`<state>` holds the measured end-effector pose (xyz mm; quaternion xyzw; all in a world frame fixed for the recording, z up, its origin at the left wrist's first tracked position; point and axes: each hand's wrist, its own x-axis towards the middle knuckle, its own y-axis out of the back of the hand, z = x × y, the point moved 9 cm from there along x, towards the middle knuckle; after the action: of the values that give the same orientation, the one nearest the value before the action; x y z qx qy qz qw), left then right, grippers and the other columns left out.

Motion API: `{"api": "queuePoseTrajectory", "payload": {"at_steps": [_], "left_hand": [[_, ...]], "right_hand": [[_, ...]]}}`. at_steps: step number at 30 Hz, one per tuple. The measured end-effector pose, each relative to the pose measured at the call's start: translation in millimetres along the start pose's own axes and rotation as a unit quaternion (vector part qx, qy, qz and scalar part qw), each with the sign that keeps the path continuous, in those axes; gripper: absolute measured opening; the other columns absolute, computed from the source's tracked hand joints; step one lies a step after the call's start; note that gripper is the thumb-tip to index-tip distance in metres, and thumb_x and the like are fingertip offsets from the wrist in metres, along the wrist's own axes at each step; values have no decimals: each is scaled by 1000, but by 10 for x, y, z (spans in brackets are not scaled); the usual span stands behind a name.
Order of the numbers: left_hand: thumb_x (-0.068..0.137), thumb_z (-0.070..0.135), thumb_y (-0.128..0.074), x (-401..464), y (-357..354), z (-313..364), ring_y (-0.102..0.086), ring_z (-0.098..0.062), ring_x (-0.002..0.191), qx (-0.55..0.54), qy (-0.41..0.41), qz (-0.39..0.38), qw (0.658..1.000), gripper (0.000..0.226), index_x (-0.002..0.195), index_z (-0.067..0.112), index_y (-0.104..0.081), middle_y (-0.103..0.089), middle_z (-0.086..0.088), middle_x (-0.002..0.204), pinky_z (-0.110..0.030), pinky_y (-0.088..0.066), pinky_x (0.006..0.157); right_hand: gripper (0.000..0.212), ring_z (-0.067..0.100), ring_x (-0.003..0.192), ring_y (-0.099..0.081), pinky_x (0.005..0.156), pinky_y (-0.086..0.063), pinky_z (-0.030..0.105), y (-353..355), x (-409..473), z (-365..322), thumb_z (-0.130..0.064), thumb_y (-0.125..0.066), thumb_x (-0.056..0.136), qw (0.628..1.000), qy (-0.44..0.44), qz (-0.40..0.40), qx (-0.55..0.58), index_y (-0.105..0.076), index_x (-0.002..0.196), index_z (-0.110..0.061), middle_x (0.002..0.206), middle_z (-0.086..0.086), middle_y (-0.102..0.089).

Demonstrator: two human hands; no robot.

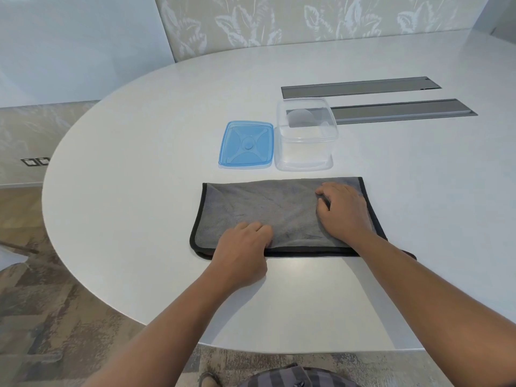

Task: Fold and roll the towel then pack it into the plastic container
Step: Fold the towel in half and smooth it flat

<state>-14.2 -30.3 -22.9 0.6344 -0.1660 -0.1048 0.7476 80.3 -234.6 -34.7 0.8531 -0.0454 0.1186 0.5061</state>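
1. While both bare forearms reach in over the near edge of the white oval table (pixel 139 169), the two hands rest on a grey microfibre towel (pixel 279 208) that lies folded flat, a wide rectangle edged in black piping, close to that near edge.
2. The left hand (pixel 241 252) sits at the towel's near edge, left of its middle, knuckles up and fingers curled under into a loose fist; whether they pinch the cloth cannot be told, since the fingertips are hidden.
3. The right hand (pixel 344 210) lies palm down on the right part of the towel, fingers bent narrowly and pressing the fabric, with a small wrinkle running out from the fingertips.
4. A corner of the towel's lower layer pokes out by the right forearm at the near right.
5. Just beyond the towel's far edge stands the clear square plastic container (pixel 305 135), open and with nothing inside.
6. Its blue translucent lid (pixel 245 145) lies flat on the table just beside the container, on its left.
7. Two long grey recessed cable hatches (pixel 402 110) run toward the table's far right; the container overlaps the left end of the nearer one.
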Motion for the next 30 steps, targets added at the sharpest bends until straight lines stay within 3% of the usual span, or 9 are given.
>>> {"api": "queuePoseTrajectory", "payload": {"at_steps": [5, 8, 11, 14, 17, 20, 23, 27, 30], "left_hand": [[74, 19, -49, 71, 19, 6, -45, -15, 78, -45, -14, -67, 997, 17, 83, 31, -41, -45, 13, 80, -26, -26, 58], [85, 42, -49, 105, 96, 109, -48, -14, 88, -137, -22, -21, 990, 12, 93, 34, -50, -50, 15, 92, -29, -38, 71], [98, 59, -38, 171, -69, 218, -45, -19, 120, -109, -23, -31, 993, 37, 124, 37, -53, -52, 10, 129, -39, -35, 100], [102, 63, -20, 229, -337, 233, -13, -27, 153, -31, -2, -80, 996, 59, 155, 40, -27, -20, 2, 168, -53, -10, 119], [96, 73, -5, 233, -483, 211, 7, -30, 157, -8, 2, -97, 995, 69, 159, 45, -2, 3, 4, 172, -63, 7, 119], [90, 83, -3, 224, -531, 201, 12, -30, 156, 5, -9, -109, 994, 79, 159, 45, 3, 9, 5, 171, -65, 11, 118], [91, 79, -2, 261, -548, 173, 15, -25, 156, -34, 7, -133, 991, 75, 159, 46, 2, 10, 8, 171, -61, 17, 118], [99, 62, -15, 374, -360, 23, -10, -19, 154, -128, 54, -80, 987, 62, 156, 43, -29, -19, 10, 168, -52, -5, 118], [100, 62, -24, 422, -231, -200, -14, -25, 153, -85, 74, -22, 993, 60, 155, 39, -33, -24, 5, 167, -54, -14, 117]], "right_hand": [[25, 23, 120, -55, 99, -40, 45, -9, 5, 18, -23, -53, 94, 1000, -4, -1, 3, -68, 114, -23, 124, -7, -68], [26, 23, 120, -55, 100, -40, 45, -10, 12, 13, -24, -53, 94, 1000, -2, -3, -4, -68, 115, -24, 126, -7, -68], [26, 23, 120, -55, 98, -40, 45, 0, 12, 6, -24, -54, 93, 1000, -2, 0, -8, -68, 115, -24, 125, -6, -68], [25, 23, 119, -56, 98, -40, 45, 6, 2, -8, -25, -54, 93, 1000, 3, 3, -14, -68, 113, -24, 124, -6, -68], [27, 24, 122, -55, 99, -41, 47, 1, -5, -30, -28, -55, 93, 1000, 12, -6, -28, -67, 116, -23, 129, -5, -67], [29, 23, 122, -54, 98, -43, 48, -7, -21, -48, -32, -54, 93, 998, 17, -17, -56, -66, 118, -22, 130, -4, -66], [33, 25, 127, -51, 99, -41, 49, -39, -26, -104, -35, -49, 94, 994, 8, -36, -105, -65, 118, -19, 135, -1, -62], [57, 28, 141, -39, 106, -34, 54, -161, -57, -238, -54, -37, 95, 986, -10, -82, -148, -60, 131, -16, 154, 4, -48], [78, 30, 152, -21, 116, -19, 57, -300, -184, -295, -72, -21, 92, 981, -4, -110, -157, -40, 152, -26, 166, 2, -30]]}}
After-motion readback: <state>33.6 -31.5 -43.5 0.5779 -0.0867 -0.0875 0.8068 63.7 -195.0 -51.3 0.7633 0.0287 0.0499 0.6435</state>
